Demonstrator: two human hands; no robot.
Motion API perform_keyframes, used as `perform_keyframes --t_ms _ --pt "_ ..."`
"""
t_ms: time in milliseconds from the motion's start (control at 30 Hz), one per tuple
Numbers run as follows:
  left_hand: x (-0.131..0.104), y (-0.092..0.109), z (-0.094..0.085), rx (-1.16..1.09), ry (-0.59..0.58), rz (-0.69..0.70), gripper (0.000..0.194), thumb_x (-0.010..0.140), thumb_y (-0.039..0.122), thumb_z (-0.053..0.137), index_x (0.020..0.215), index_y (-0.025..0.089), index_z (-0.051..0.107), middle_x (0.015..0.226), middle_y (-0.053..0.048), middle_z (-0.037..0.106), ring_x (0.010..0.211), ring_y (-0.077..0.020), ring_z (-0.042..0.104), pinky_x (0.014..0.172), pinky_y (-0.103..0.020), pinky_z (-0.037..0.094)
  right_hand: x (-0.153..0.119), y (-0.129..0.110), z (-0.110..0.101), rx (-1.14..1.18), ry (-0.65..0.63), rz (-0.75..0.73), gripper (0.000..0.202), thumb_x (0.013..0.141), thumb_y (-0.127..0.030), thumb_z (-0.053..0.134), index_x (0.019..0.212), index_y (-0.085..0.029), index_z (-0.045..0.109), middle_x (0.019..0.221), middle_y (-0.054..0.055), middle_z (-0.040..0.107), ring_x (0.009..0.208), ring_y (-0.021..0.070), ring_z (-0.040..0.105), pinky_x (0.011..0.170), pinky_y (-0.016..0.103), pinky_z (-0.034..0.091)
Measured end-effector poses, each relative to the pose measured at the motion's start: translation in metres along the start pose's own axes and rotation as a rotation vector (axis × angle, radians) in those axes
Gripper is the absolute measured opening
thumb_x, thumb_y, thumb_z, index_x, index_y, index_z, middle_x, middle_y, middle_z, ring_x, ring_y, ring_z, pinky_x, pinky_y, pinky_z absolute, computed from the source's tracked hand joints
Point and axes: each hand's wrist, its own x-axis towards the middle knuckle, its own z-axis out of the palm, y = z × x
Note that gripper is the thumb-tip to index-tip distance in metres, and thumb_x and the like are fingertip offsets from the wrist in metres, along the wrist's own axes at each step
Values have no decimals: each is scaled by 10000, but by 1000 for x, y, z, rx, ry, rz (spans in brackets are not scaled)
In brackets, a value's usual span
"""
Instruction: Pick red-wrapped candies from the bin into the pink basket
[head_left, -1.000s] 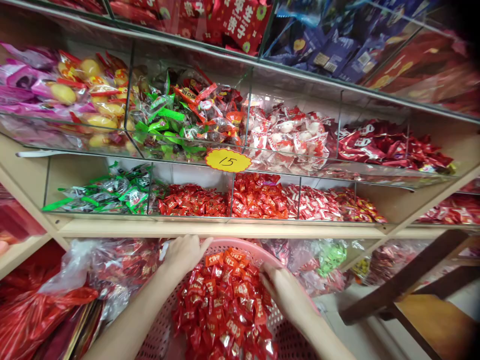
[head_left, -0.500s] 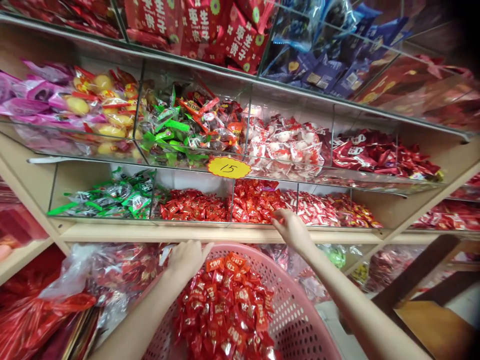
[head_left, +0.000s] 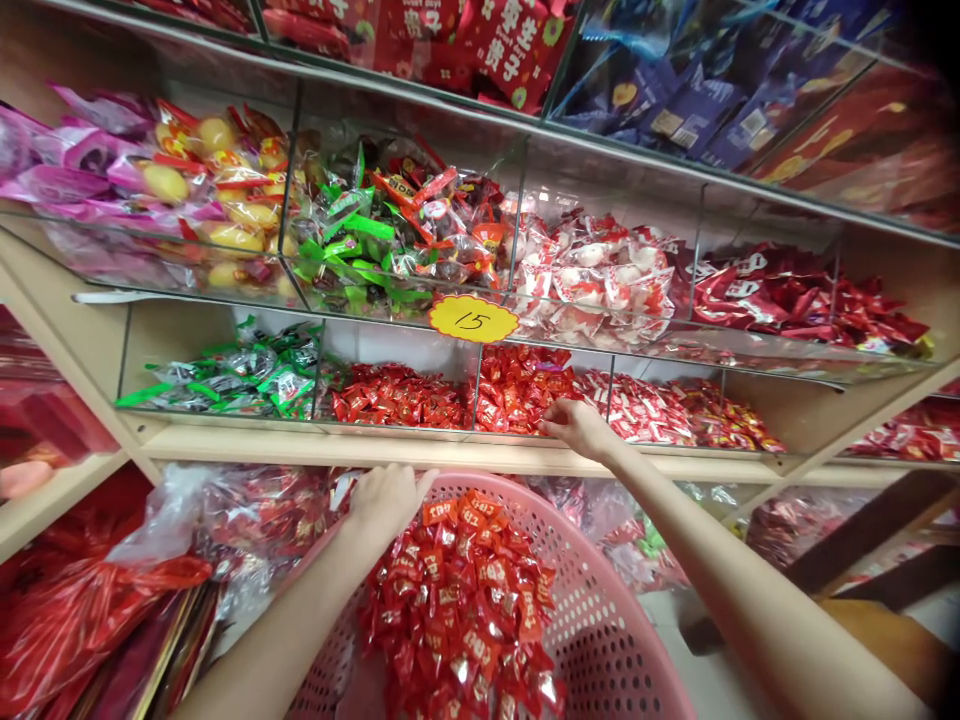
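Observation:
A pink perforated basket (head_left: 637, 650) stands in front of me, holding a heap of red-wrapped candies (head_left: 465, 600). My left hand (head_left: 388, 497) is closed over its far rim, with the thumb on the right side. My right hand (head_left: 581, 425) reaches to the lowest shelf, at the front edge of a compartment with small red-wrapped candies (head_left: 514, 390). Its fingers are curled together there; whatever lies in them is hidden.
Clear dividers split the shelves into compartments of wrapped sweets, such as green-wrapped ones (head_left: 277, 375). A yellow price tag (head_left: 474, 319) reads 15. Plastic bags (head_left: 120, 600) lie at the lower left. Dark wooden bars (head_left: 862, 540) stand at the right.
The view has shifted a little, so the shelves sit farther right and higher. My right hand has moved slightly left along the compartment's edge, its fingers more curled. My left hand stays on the rim.

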Motion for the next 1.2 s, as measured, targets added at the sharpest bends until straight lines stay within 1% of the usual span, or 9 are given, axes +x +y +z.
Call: perform_keyframes --t_ms 100,167,200,333,467,600,733,800,1200 --pt "0 0 0 -1 -7 -3 661 878 548 206 938 91 680 926 -205 664 938 -302 608 817 -392 434 -14 -12 -6 78 161 -17 242 788 -365 538 851 -140 600 734 42 647 642 139 568 598 235 412" --pt "1 -1 1 3 -12 1 659 875 552 210 943 93 678 927 -199 665 932 -297 611 815 -387 436 -35 -26 -8 157 269 -87 283 802 -364 525 962 -135 575 827 64 637 672 145 559 623 253 425" --pt "1 -1 1 6 -12 4 659 874 554 212 943 93 678 925 -196 666 926 -297 612 810 -384 439 -47 -34 -8 188 274 -143 301 815 -357 515 1020 -141 555 874 71 627 690 148 555 636 261 432" --pt "2 -1 3 21 -10 5 663 873 556 211 936 92 680 918 -196 667 914 -299 615 793 -383 448 -102 -61 6 150 73 -356 316 858 -297 481 1151 -181 493 954 87 589 840 192 550 746 329 445" --pt "2 1 3 20 -19 -5 660 878 547 205 935 95 683 924 -197 667 930 -294 610 808 -379 441 -133 -65 25 50 -83 -454 335 877 -221 443 1212 -214 445 1018 94 571 950 218 527 824 389 435" --pt "2 1 3 22 -16 -2 658 876 551 212 940 94 681 926 -191 667 925 -293 611 802 -370 445 -138 -62 33 59 -131 -448 340 871 -213 454 1210 -222 423 1055 79 567 986 206 520 888 400 411" --pt "1 1 3 31 -10 4 659 880 545 207 943 89 678 921 -192 666 924 -298 612 800 -377 444 -137 -62 38 24 -206 -432 140 868 -231 466 989 -196 527 923 55 586 871 191 539 769 345 448" --pt "1 1 3 31 -13 -3 656 882 542 204 956 90 675 930 -194 663 937 -298 607 808 -380 439 -137 -63 42 -13 -230 -441 105 866 -229 463 915 -185 546 874 52 581 826 183 542 731 326 450" --pt "0 0 3 13 -7 -19 650 880 538 216 948 85 678 932 -199 661 934 -303 605 793 -373 442 -134 -74 59 -160 -193 -491 113 874 -216 453 822 -200 552 848 34 565 777 178 532 695 306 434"
